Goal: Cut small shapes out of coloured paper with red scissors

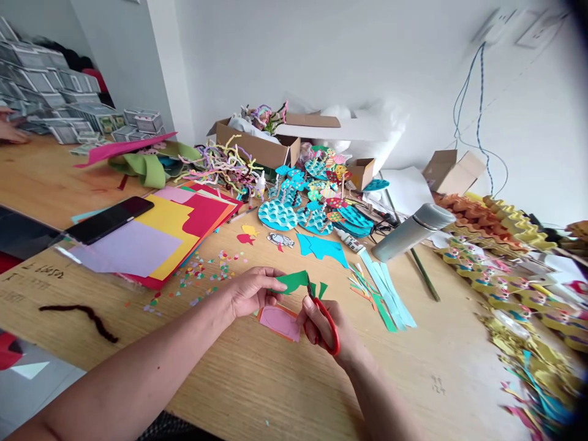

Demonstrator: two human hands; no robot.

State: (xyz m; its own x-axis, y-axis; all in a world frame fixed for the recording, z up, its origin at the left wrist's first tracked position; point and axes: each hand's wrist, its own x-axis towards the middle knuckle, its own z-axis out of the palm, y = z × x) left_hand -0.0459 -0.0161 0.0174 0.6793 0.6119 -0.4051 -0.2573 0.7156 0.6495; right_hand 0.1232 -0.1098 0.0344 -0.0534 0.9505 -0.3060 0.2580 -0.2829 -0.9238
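My left hand (257, 288) pinches a piece of green paper (294, 281) between thumb and fingers. Around the handles of red scissors (331, 324) my right hand (324, 327) is closed, and the dark blades meet the right edge of the green paper. Small green strips (321, 289) show just beyond the blades. Beneath the hands lies a pink paper piece (279, 321) with a drawn outline, on an orange one. Farther forward are a red fish-shaped cutout (245, 239), a grey fish-shaped piece (280, 240) and a blue paper piece (322, 247).
Coloured sheets (133, 248) and a black phone (113, 219) lie left. Paper dots (202, 272) scatter mid-table. A grey flask (413, 231) and light-blue strips (390, 294) lie right. Finished blue wave crafts (278, 214) stand ahead, before a cardboard box (250, 146). Another person's hand (11, 127) appears far left.
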